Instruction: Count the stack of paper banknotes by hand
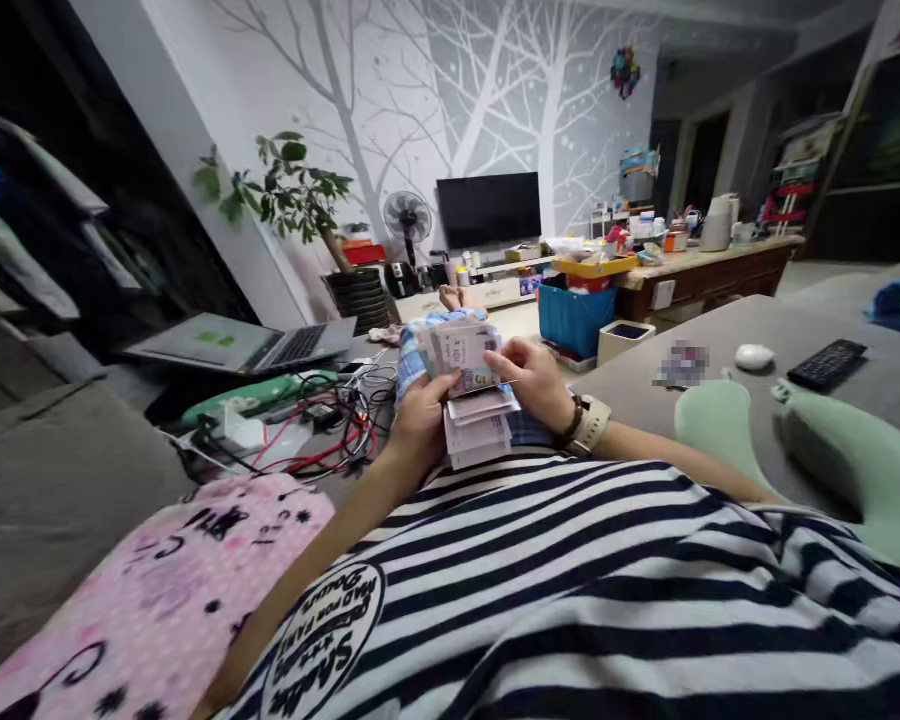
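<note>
The left hand's (pixel 420 418) fingers are closed on the left edge of a fanned bundle of paper notes (pixel 461 348), thumb on top; the right hand's (pixel 538 378) fingers pinch its right edge. The bundle is over the lap, its lower slips hanging before the striped shirt (pixel 570 560). A "5" shows on one note; the shirt's round patch (pixel 322 640) reads "MAD FOR", the rest unclear. Beyond, a yellow tray (pixel 594 267) of small items sits above a blue bin (pixel 576 320).

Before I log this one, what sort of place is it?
Most likely a home living room: there's a flat-screen television, an electric fan and a remote control.
</note>
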